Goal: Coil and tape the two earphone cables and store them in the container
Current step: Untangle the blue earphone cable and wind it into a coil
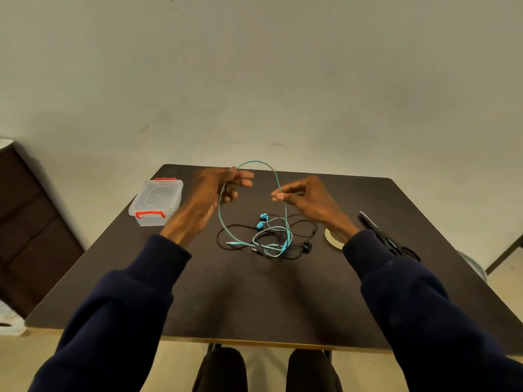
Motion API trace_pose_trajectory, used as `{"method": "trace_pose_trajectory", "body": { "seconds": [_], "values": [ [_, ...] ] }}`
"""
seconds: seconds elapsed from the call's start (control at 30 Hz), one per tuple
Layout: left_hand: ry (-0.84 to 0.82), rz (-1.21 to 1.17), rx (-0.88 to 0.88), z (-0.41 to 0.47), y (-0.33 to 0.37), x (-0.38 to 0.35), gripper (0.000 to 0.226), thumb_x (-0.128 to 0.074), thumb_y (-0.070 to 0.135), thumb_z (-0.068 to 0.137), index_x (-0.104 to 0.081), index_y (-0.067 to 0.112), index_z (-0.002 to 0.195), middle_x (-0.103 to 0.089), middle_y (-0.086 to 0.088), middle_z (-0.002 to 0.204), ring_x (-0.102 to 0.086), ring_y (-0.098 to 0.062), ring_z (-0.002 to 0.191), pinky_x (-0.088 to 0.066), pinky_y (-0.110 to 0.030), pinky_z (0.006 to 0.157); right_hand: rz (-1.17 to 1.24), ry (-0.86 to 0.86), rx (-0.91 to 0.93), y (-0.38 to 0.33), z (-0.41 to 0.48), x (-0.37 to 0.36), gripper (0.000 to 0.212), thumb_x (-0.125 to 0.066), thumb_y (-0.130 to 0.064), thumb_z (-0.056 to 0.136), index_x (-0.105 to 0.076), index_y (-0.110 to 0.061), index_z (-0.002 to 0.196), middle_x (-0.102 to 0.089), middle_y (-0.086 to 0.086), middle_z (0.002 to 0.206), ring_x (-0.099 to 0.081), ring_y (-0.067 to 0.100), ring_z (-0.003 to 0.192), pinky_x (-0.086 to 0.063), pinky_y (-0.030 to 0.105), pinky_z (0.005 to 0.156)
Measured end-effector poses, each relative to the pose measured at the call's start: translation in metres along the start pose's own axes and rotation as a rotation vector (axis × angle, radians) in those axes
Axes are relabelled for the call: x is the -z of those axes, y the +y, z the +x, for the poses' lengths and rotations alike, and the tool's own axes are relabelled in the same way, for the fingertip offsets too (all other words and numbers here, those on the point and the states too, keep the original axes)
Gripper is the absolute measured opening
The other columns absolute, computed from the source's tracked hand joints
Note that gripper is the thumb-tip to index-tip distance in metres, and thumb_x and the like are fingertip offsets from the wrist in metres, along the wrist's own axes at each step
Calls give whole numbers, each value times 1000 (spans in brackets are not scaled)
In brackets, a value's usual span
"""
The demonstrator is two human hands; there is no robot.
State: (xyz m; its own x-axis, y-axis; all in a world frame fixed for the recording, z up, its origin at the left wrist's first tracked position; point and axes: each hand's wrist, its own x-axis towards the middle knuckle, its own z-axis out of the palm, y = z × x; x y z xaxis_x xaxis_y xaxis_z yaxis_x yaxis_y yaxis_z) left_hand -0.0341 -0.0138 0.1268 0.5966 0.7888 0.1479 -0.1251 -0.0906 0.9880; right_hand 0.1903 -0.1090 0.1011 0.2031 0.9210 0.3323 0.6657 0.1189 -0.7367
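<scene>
A teal earphone cable [276, 176] arches between both raised hands above the dark table [254, 292]. My left hand [218, 188] pinches it at the top left, and my right hand [305, 196] pinches it at the right. The cable's loose ends, blue earbuds [262, 220] and plug lie on the table, tangled with a black earphone cable [307, 246]. A clear lidded container [157, 202] with red latches stands at the table's far left, closed.
A tape roll [332, 240] lies partly hidden under my right wrist. Black scissors [382, 236] rest near the right edge of the table. A dark wooden cabinet [34, 230] stands to the left. My knees show below the table's front edge.
</scene>
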Motion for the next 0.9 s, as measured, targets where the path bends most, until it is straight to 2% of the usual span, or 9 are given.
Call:
{"method": "trace_pose_trajectory", "body": {
  "seconds": [0.07,0.13,0.23,0.27,0.33,0.47,0.6,0.77,0.9],
  "values": [
    [-73,-9,161,-4,-3,3,37,-41,20,98,-72,4,107,-73,-7,85,-48,-12,57,-36,-17,48,91,30,14,-7,2,2,17,-73,-18,91,-79,-7,102,-79,2,92,-75,9,87,-57,21,84],
    [-141,-55,237,-6,-3,5,44,-37,26,97,-70,1,110,-70,-10,80,-45,-13,51,-32,-19,45,147,51,31,-15,6,4,18,-72,-16,92,-77,-4,105,-78,8,85,-75,14,77,-59,22,74],
    [-173,-155,244,-2,0,4,46,-50,38,92,-74,2,105,-70,-21,92,-48,-19,56,-33,-23,47,45,18,98,-23,10,4,17,-74,-16,90,-78,-8,105,-76,2,84,-70,4,71,-55,17,67],
    [-156,-143,237,-1,2,1,44,-56,44,90,-77,7,101,-70,-23,94,-49,-20,59,-34,-24,49,3,7,121,-26,11,3,17,-75,-16,89,-79,-9,104,-76,-1,84,-70,2,73,-53,15,68],
    [-99,8,185,0,8,-4,43,-66,52,87,-80,13,98,-71,-16,85,-47,-17,54,-34,-23,48,-27,-10,158,-31,10,2,16,-77,-15,87,-79,-9,102,-76,-3,84,-70,-1,75,-51,12,69],
    [-107,222,68,-3,22,-4,30,-70,37,89,-78,9,93,-67,-5,69,-33,-9,38,-29,-18,40,-35,-6,226,-39,9,5,16,-76,-18,87,-80,-9,99,-77,-1,80,-73,3,75,-51,11,71],
    [-150,401,100,-13,39,8,23,-72,28,89,-78,6,90,-71,-6,68,-31,-6,34,-28,-15,39,-13,-15,187,-33,10,13,16,-76,-19,88,-80,-7,98,-78,3,79,-74,9,73,-59,21,71],
    [-95,465,141,-20,55,29,18,-70,15,90,-76,-1,88,-72,-13,70,-30,-6,29,-25,-15,34,17,-53,138,-19,10,17,17,-73,-20,91,-79,-8,101,-77,5,78,-67,6,61,-55,19,61],
    [-11,468,144,-27,68,44,20,-67,14,90,-75,-3,84,-69,-15,66,-26,-9,30,-24,-21,40,3,-55,104,-11,9,16,16,-71,-21,92,-78,-8,101,-77,5,78,-65,3,58,-52,15,59]
  ]
}}
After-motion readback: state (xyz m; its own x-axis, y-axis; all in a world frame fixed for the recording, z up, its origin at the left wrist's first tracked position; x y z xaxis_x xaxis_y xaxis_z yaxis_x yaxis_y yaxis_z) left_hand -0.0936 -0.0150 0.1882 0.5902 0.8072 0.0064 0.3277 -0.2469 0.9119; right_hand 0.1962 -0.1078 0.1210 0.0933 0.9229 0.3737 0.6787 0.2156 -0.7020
